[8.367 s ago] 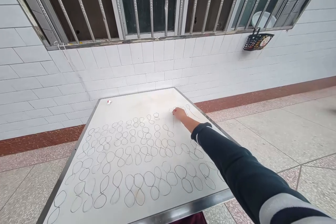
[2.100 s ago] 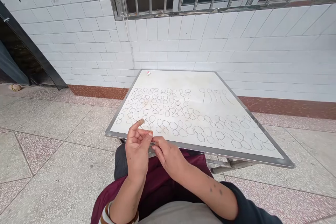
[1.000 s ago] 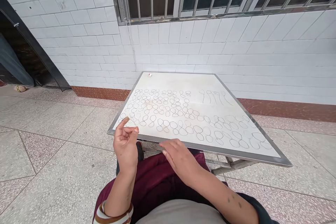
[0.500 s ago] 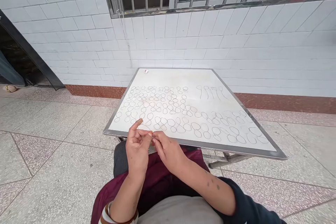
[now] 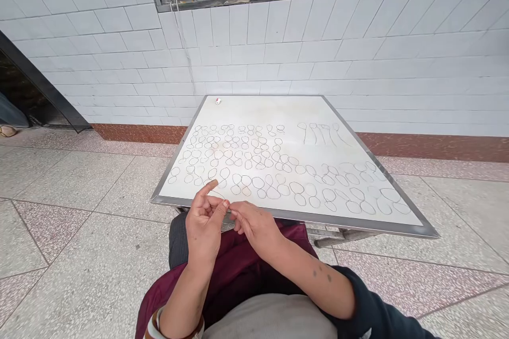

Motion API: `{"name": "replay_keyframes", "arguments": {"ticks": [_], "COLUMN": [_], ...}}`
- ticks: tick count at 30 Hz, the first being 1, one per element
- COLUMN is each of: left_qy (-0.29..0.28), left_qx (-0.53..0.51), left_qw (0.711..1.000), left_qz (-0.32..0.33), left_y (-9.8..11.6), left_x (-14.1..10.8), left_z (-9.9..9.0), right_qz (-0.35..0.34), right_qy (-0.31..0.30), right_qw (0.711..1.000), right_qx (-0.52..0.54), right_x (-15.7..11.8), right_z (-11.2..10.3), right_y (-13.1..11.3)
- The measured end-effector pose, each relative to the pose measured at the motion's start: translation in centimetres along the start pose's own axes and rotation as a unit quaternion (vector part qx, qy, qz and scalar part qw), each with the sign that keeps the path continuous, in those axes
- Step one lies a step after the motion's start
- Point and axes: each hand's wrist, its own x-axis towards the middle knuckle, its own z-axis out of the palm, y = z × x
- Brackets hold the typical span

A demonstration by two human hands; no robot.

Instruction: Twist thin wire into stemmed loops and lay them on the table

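Observation:
Over the near edge of the white table (image 5: 254, 111), my two hands meet at the fingertips. My left hand (image 5: 204, 222) is pinched at thumb and finger, its index finger raised. Close against it, my right hand (image 5: 256, 228) is also pinched, pointing left. Whatever lies between the fingertips is too small and hidden to name. Thin dark loops (image 5: 300, 199), many of them in figure-eight pairs, lie in rows across the tabletop beyond my hands. Several loops with long tails (image 5: 314, 132) sit at the back right.
A small white and red item (image 5: 218, 101) rests near the table's far left corner. The table has a grey metal rim (image 5: 358, 223) and stands near a white tiled wall (image 5: 254, 53) with a barred window. Burgundy cloth (image 5: 167, 288) covers my lap.
The camera view has tilted slightly downward. Both hands stay together in nearly the same pinch, with the right hand's fingers a little shifted.

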Motion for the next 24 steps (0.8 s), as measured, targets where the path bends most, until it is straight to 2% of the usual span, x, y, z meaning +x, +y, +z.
{"name": "replay_keyframes", "arguments": {"ticks": [5, 11, 19, 21, 24], "left_qy": [0.023, 0.016, 0.009, 0.008, 0.009], "left_qx": [0.028, 0.057, 0.064, 0.070, 0.081], "left_qw": [0.999, 0.998, 0.998, 0.998, 0.997], "left_qz": [0.006, -0.004, -0.004, -0.001, -0.003], "left_y": [0.3, 0.4, 0.4, 0.4, 0.5], "left_x": [-0.1, 0.0, 0.1, 0.1, 0.2], "left_z": [0.3, 0.4, 0.0, -0.1, -0.2], "right_qz": [0.016, -0.001, -0.047, -0.035, 0.021], "right_qy": [-0.016, 0.009, -0.006, -0.011, -0.018], "right_qw": [0.998, 0.998, 0.996, 0.995, 0.993], "right_qx": [0.050, 0.056, 0.081, 0.092, 0.114], "right_x": [0.2, 0.1, 0.0, -0.1, -0.1], "right_z": [-0.2, -0.1, 0.0, 0.0, 0.0], "right_y": [-0.2, 0.9, 1.4, 1.3, 0.9]}}
